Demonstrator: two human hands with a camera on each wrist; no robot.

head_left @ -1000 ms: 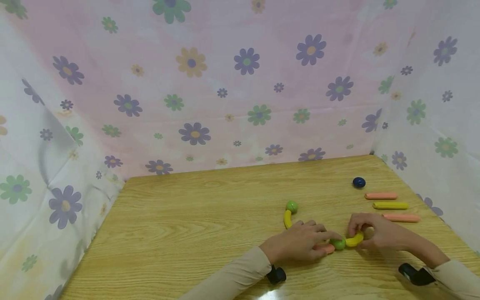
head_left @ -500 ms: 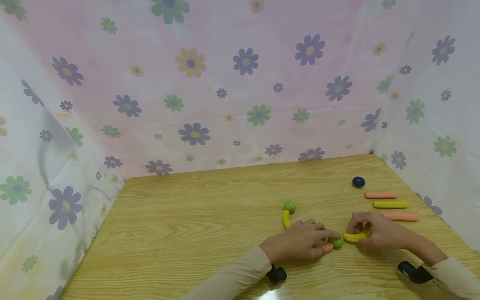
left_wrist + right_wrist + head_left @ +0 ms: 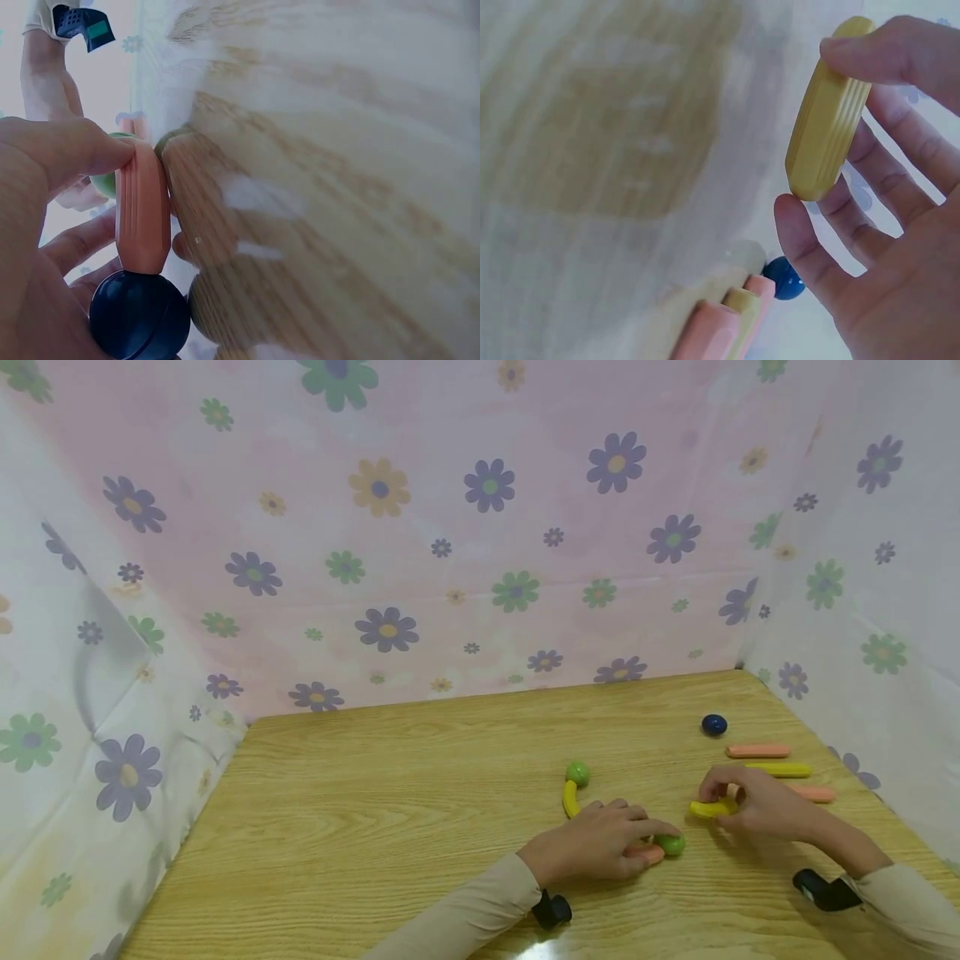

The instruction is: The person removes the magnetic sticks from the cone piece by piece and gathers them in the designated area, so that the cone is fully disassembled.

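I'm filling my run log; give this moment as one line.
left hand: holds orange piece between blue ball and green ball | right hand: pinches yellow curve | right side: three sticks, second blue ball

Wood-grain table (image 3: 360,827) with straight rods (image 3: 757,751), blue balls (image 3: 714,725), green balls (image 3: 577,773), a curved yellow piece (image 3: 570,799)

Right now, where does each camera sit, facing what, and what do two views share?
Head: worn on the head, facing forward and down at the table; left hand, right hand and sleeves show.
Left wrist: on that wrist, facing the peach stick; both hands show.
Right wrist: likewise, facing the yellow piece; right hand shows.
Head and right wrist share the yellow piece.
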